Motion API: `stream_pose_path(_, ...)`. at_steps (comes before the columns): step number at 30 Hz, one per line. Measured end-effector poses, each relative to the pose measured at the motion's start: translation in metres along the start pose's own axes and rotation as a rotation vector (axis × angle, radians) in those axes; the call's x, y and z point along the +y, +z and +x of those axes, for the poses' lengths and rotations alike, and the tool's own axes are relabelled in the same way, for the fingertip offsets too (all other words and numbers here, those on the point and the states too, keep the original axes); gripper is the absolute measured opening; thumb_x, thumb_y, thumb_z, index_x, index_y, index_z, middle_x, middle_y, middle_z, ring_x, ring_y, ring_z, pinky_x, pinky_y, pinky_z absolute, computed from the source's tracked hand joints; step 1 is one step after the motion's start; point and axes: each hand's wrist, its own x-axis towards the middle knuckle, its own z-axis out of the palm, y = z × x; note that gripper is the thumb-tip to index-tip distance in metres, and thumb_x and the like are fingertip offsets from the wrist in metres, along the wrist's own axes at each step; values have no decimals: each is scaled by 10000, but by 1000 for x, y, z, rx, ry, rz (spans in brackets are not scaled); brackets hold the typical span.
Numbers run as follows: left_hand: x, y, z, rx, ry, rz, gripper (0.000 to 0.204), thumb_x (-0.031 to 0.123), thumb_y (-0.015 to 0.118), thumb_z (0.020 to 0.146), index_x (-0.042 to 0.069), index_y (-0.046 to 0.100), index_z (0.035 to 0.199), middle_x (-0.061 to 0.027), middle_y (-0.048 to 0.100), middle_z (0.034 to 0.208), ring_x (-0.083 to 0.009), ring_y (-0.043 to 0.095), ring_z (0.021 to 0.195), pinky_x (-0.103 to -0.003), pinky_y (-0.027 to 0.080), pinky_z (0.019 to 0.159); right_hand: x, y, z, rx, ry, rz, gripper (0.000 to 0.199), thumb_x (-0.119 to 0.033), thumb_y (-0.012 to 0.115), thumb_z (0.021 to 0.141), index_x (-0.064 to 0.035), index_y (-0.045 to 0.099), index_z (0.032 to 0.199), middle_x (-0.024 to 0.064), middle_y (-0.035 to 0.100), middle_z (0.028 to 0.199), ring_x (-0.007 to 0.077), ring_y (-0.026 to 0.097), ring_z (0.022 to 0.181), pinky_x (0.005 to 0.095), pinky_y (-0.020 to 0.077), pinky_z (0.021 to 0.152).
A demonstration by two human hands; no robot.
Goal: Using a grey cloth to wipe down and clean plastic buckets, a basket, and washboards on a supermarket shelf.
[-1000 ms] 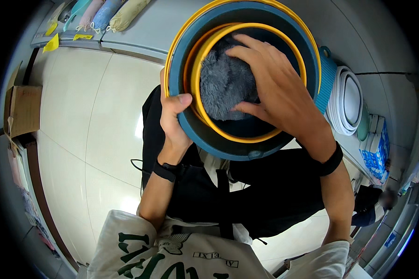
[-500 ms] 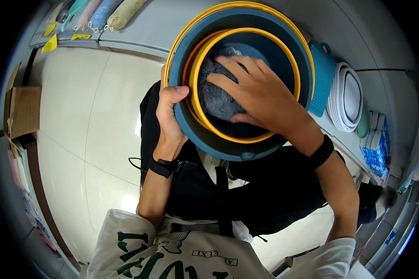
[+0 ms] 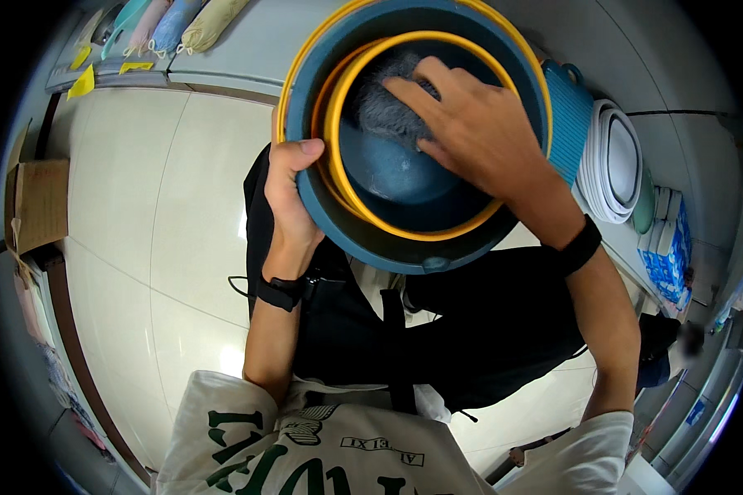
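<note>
Wiping step, mid-way I judge: my left hand (image 3: 293, 194) clamps the blue basin (image 3: 404, 173) by its rim, held up over my lap. My right hand (image 3: 470, 124) presses a grey cloth (image 3: 388, 103) against its far inner wall. Next move probably needs the cloth swept across the bare bottom.

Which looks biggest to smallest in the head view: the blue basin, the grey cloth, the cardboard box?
1. The blue basin, though it is held close to the camera, which enlarges it.
2 and 3. The grey cloth and the cardboard box look alike; unsure.
</note>
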Motion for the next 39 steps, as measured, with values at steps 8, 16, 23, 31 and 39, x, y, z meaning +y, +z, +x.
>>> stream_pose_path(8,-11,-1,8,4,152,364,790,366,653,736,2,452,1407,-179,579,1209,-260,576,1130,-353,451,1022,-17,25,2,26,28,-288,114,-170,760,862,-140,745,970,59,659,967,201,667,872,264,539,636)
stream_pose_path(16,-9,10,-3,-76,227,475,822,231,718,677,51,421,1422,-102,677,910,-157,604,805,-276,460,794,-9,24,-27,-779,-4,417,244,-95,813,742,-35,681,939,131,640,948,315,666,907,423,544,805)
stream_pose_path(23,-20,7,12,-19,264,278,737,258,658,744,34,425,1407,-162,597,1171,-202,594,1037,-311,468,949,-7,26,-14,-201,239,778,455,-179,829,832,24,691,1215,150,666,1001,298,677,945,381,541,856)
stream_pose_path(31,-29,-4,7,126,123,89,479,311,556,889,-12,587,1242,-168,687,1149,-253,653,1042,-345,514,973,5,31,-1,96,133,30,421,-111,800,827,-57,719,1237,112,673,1132,262,712,984,325,606,750)
stream_pose_path(39,-31,-10,13,244,140,42,504,361,567,867,-2,582,1217,-160,678,1116,-239,648,1028,-329,517,952,11,11,-15,-364,261,0,376,-99,780,859,-2,685,1210,170,695,1081,313,711,1011,375,615,849)
